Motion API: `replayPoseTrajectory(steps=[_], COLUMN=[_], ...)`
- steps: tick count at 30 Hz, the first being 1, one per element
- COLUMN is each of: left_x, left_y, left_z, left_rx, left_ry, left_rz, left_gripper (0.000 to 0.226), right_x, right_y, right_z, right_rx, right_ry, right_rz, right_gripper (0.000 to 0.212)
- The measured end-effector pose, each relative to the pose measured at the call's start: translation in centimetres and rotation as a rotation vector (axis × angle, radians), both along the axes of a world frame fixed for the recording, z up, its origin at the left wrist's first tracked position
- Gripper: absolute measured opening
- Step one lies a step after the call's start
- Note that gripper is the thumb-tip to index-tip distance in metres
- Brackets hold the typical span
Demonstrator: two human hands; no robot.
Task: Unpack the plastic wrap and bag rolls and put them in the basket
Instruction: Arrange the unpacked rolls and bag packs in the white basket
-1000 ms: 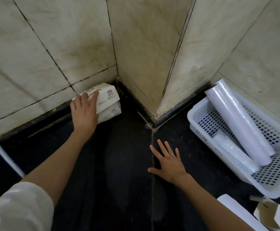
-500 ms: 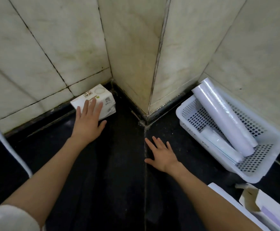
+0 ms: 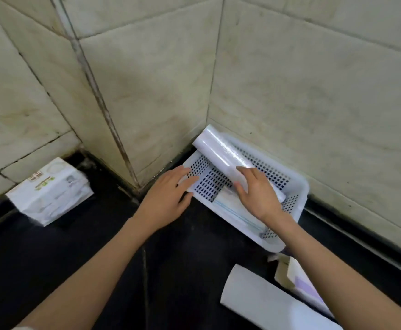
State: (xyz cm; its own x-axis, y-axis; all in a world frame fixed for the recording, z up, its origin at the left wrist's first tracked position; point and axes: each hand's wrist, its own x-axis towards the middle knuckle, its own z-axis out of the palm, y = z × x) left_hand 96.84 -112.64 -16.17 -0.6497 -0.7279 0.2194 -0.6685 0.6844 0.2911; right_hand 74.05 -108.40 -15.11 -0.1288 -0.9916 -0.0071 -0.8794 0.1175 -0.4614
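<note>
A white perforated basket stands on the dark floor in the wall corner. A long roll of clear plastic wrap lies slanted in it, its far end poking over the back rim. A shorter bag roll with a blue stripe lies along the basket's near side. My right hand is palm down over the lower end of the long roll, thumb on one side and fingers across the top. With its fingers stretched out, my left hand touches the basket's left corner and holds nothing.
A white printed carton sits against the left wall. A white rolled sheet and an opened cardboard box lie on the floor near my right forearm. Tiled walls close in behind the basket.
My left hand let go of the carton and moved right to the basket. My right hand lifted off the floor onto the long roll. The view swung right.
</note>
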Motion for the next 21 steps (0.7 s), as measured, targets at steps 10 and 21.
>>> replayPoseTrajectory(steps=[10,21], left_x=[-8.4,-10.3], left_y=[-6.1,-8.6], left_z=[-3.7,-4.8], left_rx=[0.024,-0.131], left_ry=[-0.306,-0.215], left_rz=[-0.156,-0.179], left_gripper=[0.054,0.058], right_x=[-7.7,-8.4], right_y=[-7.3,-4.3], right_z=[-3.4,-2.6], right_rx=[0.388,-0.13], right_ry=[-0.011,-0.023], right_rz=[-0.064,-0.262], right_gripper=[0.034,0.039])
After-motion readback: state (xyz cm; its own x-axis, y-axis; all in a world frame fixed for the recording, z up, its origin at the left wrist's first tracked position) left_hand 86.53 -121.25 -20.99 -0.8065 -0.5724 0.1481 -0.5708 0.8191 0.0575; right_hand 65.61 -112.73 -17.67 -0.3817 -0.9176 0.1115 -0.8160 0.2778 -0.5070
